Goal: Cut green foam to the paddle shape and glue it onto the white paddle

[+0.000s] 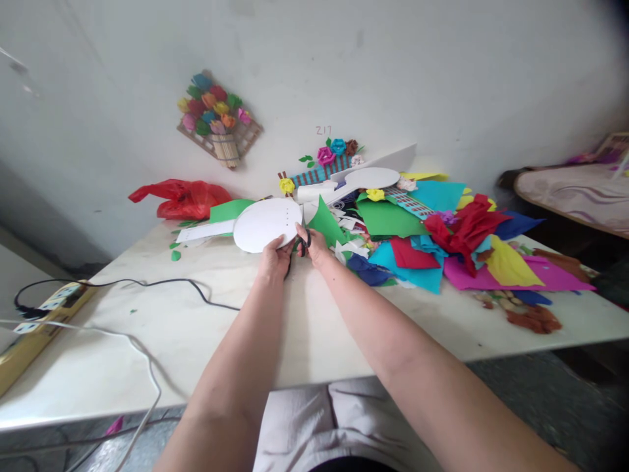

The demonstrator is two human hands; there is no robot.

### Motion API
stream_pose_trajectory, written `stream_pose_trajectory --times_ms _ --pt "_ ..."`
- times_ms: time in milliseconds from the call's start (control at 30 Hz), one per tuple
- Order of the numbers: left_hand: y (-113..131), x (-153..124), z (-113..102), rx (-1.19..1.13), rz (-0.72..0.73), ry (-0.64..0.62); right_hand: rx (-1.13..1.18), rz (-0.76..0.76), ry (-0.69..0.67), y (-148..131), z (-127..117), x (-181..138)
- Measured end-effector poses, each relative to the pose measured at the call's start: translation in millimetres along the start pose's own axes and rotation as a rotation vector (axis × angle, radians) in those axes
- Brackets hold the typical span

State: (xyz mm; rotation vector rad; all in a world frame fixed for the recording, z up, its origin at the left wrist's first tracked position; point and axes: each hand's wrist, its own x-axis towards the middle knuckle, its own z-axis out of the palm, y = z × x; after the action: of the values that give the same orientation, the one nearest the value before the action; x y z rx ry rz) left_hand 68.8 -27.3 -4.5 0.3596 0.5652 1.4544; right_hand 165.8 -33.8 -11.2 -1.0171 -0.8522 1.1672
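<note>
A white cutout [263, 223] with a round body and a long neck lies nearly flat above the table, its neck pointing left. A row of small dark dots runs down the right part of its round body. My left hand [276, 257] grips the lower edge, thumb on top. Close beside it, my right hand [315, 248] is closed around black-handled scissors [304, 241], whose blades are at the cutout's right edge. Green paper [325, 221] stands up just right of the scissors. A second white cutout [372, 177] of similar shape lies farther back.
Coloured paper sheets [393, 219] and crumpled red paper [466, 229] pile up on the right. Behind on the left lies a red plastic bag [184, 198]. A black cable [196, 286] crosses the table from a power strip [46, 311]. Paper flowers [216, 108] hang on the wall.
</note>
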Motion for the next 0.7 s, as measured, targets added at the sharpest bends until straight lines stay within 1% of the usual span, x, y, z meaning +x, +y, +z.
stream_pose_trajectory --times_ms 267,433,567,700 --pt "0.1 1.9 -1.3 -0.012 0.006 0.013 -0.045 -0.043 -0.006 2.9 -3.6 5.2" --pt "-0.1 1.7 -1.6 -0.010 0.004 0.011 -0.116 -0.064 0.060 -0.1 0.0 2.2" --pt "-0.2 3.2 -2.9 -0.015 0.001 0.010 -0.198 -0.091 0.100 3.1 1.1 6.0" --pt "0.0 5.4 -5.2 -0.001 0.013 0.034 -0.175 -0.087 0.101 5.2 -2.6 10.5"
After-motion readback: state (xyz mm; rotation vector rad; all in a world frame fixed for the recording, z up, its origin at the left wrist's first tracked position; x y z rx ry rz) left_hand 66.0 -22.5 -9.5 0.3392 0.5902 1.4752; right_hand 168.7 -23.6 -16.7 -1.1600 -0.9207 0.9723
